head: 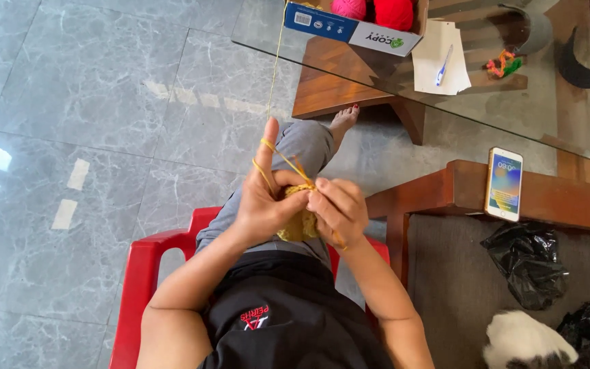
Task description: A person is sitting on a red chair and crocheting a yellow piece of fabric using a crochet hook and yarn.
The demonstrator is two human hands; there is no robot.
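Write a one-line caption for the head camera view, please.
Seated on a red chair, both hands crochet a yellow piece, yarn running up to a box.

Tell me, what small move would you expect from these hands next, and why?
Probably the right hand dips its hook into the yellow crochet piece to catch another loop. The yellow yarn is wrapped over the raised index finger of the left hand and runs taut up to the box on the glass table, so a strand lies ready beside the right fingers pinching at the work's edge.
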